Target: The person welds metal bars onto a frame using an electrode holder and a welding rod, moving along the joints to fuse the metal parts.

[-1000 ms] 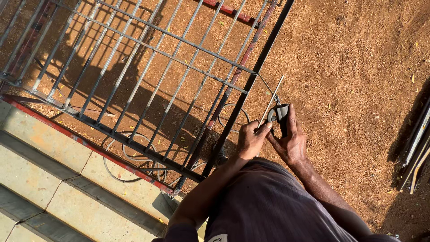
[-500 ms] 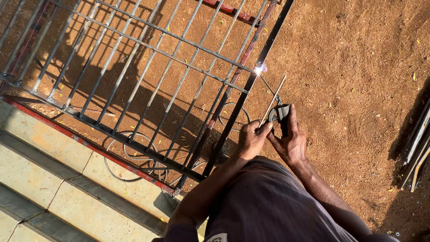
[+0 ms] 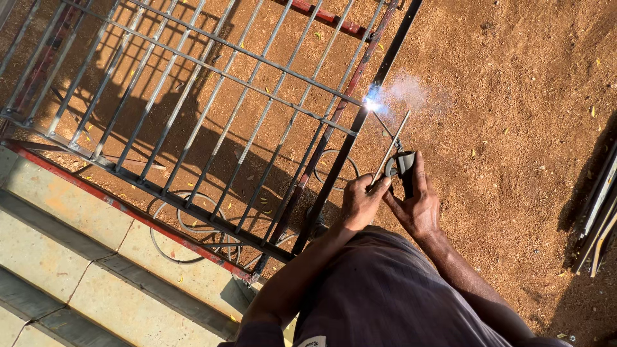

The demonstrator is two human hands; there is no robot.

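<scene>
My right hand [image 3: 419, 209] grips a dark welding electrode holder [image 3: 403, 164]. Its thin electrode runs up-left to a bright arc [image 3: 371, 103] on the black frame bar [image 3: 360, 125] of a metal gate [image 3: 212, 109] lying flat on the ground. A puff of bluish smoke drifts just right of the arc. My left hand [image 3: 361, 202] sits close beside the right one, pinching a thin light metal rod [image 3: 392, 149] that slants up to the right. Both hands hover just right of the gate's edge.
Red-brown dirt [image 3: 514, 96] spreads to the right of the gate. Concrete steps [image 3: 77, 257] lie at the lower left under the gate's red-painted bar. Round wire rings [image 3: 193, 225] hang beneath the bars. Several metal lengths [image 3: 598, 212] lie at the right edge.
The arc has struck: no spark a second ago, a small glint half a second ago, now a bright flare with smoke. Both hands stay almost where they were.
</scene>
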